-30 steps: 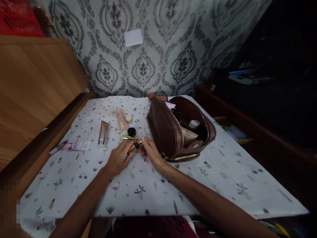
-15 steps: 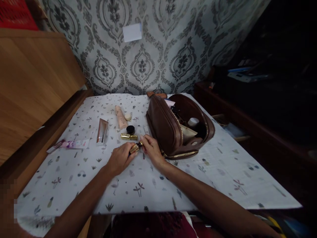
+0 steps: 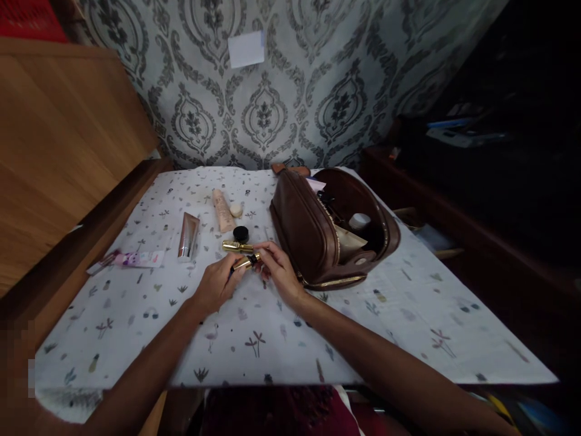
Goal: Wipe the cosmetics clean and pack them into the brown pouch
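Toward the counter's [image 3: 372,339] right edge, a gold tube [image 3: 246,262] is pointed. It is clasped by the left hand [image 3: 216,283], tip-pinched by the right hand [image 3: 282,277].

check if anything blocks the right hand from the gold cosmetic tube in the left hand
Nothing visible does: the right hand is at one end of the gold cosmetic tube, the left hand at the other. Another gold tube lies beyond it, not between.

A slim, shiny gold tube [image 3: 245,262] with a dark band near its right end is held at a slant over the counter [image 3: 236,357], its left end partly covered by the left hand [image 3: 216,283], its right end met by the right hand [image 3: 282,277].
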Motion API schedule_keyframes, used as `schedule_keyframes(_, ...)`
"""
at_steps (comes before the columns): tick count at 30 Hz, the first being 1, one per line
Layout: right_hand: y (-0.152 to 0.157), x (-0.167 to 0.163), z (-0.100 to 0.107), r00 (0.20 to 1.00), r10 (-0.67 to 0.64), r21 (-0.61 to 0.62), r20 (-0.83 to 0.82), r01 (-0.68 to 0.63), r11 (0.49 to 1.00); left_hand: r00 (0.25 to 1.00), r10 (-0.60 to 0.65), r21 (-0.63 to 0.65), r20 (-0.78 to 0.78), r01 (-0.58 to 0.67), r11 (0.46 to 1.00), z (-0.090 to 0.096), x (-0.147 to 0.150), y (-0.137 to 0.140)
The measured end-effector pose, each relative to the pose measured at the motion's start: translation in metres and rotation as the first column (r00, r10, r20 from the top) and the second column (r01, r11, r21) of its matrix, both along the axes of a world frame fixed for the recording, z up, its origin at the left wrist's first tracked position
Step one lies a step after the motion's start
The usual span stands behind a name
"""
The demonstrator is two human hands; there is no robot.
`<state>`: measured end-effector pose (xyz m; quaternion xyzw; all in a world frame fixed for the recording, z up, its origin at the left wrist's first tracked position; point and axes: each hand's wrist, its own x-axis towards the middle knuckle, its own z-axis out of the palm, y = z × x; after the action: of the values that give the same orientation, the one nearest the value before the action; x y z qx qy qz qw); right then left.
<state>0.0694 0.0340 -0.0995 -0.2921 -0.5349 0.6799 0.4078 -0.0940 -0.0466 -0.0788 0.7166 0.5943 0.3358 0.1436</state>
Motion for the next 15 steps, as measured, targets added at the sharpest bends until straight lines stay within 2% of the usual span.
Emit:
schedule_keyframes(6, 0.0012, 0.0021, 0.0057, 0.998, 0.033, -0.077, -0.053, -0.037, 0.996, 1.0, -0.009, 0.006, -0.008, 0.009, 1.0, 0.0021, 0.0005, -0.0009)
schedule_keyframes(15, 0.001, 0.0029, 0.0025, 0.998, 0.01, -0.062, -0.054, -0.014, 0.998, 0.999, 0.007, -0.008, 0.05, -0.007, 1.0, 0.0031, 0.0004, -0.0009)
